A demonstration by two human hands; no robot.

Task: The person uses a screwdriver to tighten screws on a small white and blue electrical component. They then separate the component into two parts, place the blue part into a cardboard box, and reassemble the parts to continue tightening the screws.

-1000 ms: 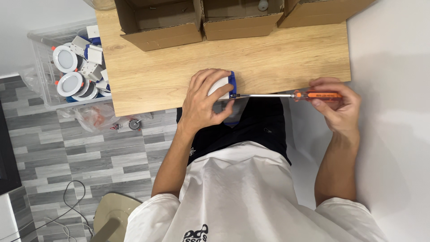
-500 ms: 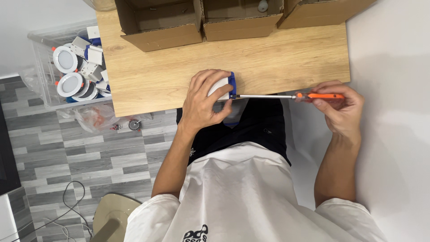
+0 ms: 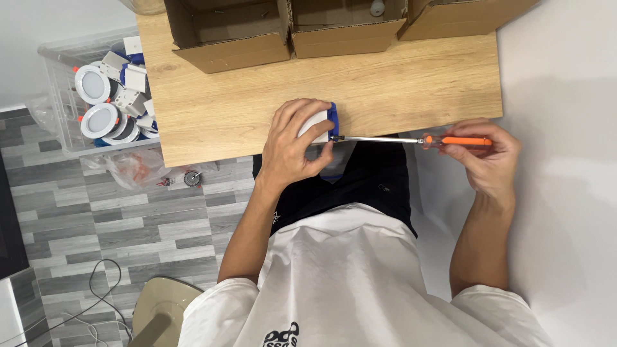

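Observation:
My left hand (image 3: 297, 142) grips a small white and blue light fitting (image 3: 323, 122) at the near edge of the wooden table (image 3: 385, 90). My right hand (image 3: 483, 156) holds an orange-handled screwdriver (image 3: 443, 140) level, out past the table's right corner. Its metal shaft runs left and the tip touches the blue side of the fitting. My fingers hide most of the fitting.
Three open cardboard boxes (image 3: 231, 32) line the table's far edge. A clear plastic bin (image 3: 96, 96) at the left holds several round white light fittings. A crumpled plastic bag (image 3: 138, 168) lies on the grey plank floor, and cables (image 3: 96, 289) trail near a beige stool (image 3: 160, 315).
My right hand has shifted its fingers along the screwdriver handle, showing more of the orange grip. The left hand and the fitting have stayed put.

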